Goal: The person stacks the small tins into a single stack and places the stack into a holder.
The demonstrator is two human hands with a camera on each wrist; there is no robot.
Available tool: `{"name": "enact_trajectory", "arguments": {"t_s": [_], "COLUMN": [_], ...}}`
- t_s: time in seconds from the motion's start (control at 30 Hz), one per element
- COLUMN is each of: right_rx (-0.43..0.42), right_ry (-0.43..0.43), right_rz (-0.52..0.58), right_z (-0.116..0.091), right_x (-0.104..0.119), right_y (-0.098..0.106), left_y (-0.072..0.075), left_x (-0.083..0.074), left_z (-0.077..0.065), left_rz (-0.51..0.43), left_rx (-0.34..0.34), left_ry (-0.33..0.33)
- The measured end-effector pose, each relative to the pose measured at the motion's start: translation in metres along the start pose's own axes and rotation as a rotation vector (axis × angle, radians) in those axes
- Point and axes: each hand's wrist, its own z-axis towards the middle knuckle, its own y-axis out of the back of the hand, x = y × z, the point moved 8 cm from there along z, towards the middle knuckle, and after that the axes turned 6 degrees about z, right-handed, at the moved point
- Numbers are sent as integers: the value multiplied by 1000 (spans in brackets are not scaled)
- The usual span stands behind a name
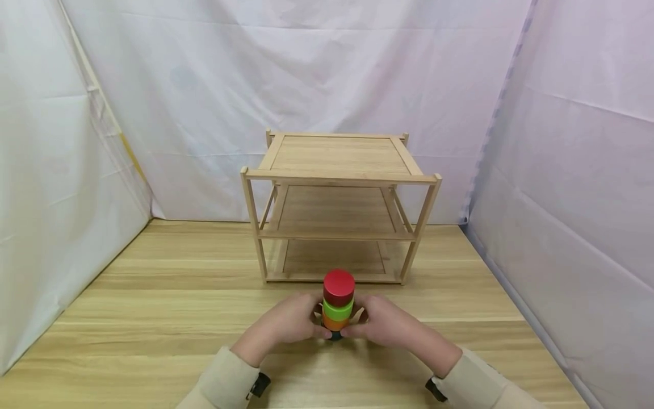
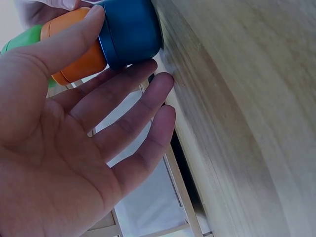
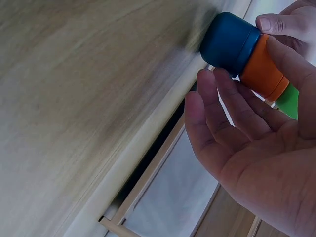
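A stack of small round canisters stands upright on the wooden table in front of the shelf. From top to bottom come a red canister point(image 1: 339, 287), a green one point(image 1: 338, 310), an orange one point(image 1: 334, 323) and a dark blue one point(image 2: 131, 32). My left hand point(image 1: 292, 319) grips the stack low on its left side, thumb at the orange and blue seam in the left wrist view. On the opposite side my right hand point(image 1: 383, 322) holds it, its thumb across the orange canister point(image 3: 264, 66). The other fingers of both hands spread beside the blue one.
A three-tier wooden shelf point(image 1: 339, 176) stands right behind the stack, its bottom board close to the hands. White cloth point(image 1: 317, 74) hangs at the back and along both sides. The wooden table point(image 1: 168, 295) stretches left and right of the hands.
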Motion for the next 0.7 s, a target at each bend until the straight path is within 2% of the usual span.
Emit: {"name": "enact_trajectory", "arguments": {"t_s": [0.4, 0.7], "right_rx": [2, 15], "right_ry": [-47, -42], "right_rz": [-18, 12], "right_z": [3, 5], "right_x": [-4, -5], "right_y": [-4, -10], "left_y": [1, 0], "left_x": [-1, 0], "left_z": [1, 1], "left_rz": [12, 25], "left_rx": [-2, 7], "left_ry": [7, 13]}}
